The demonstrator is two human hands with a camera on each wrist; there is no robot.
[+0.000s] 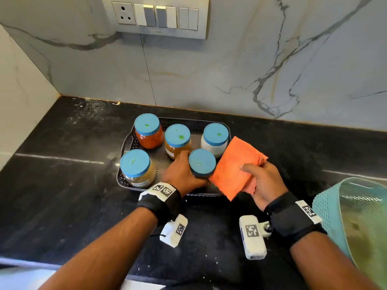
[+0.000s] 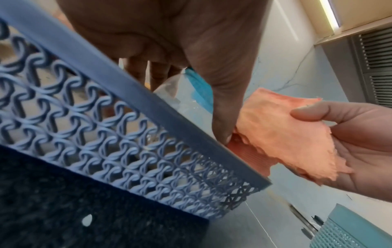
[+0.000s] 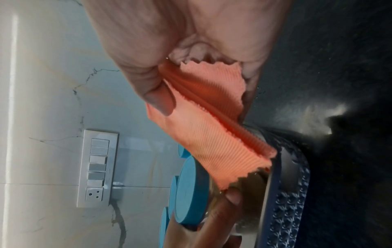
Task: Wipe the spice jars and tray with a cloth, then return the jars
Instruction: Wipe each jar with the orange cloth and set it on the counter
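Grasping the front jar [image 1: 202, 163] in the tray [image 1: 125, 181], the left hand [image 1: 182, 174] wraps its grip around the glass. Just right of that jar, the right hand [image 1: 265, 183] pinches an orange cloth [image 1: 234, 164]. Four other jars [image 1: 177, 139] stand in the tray on the tabletop [image 1: 62, 185].

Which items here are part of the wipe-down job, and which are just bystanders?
Job: five blue-lidded jars, including the held jar gripped by the left hand; tray; orange cloth in the right hand.
Bystanders: teal basket; switch panel; counter.
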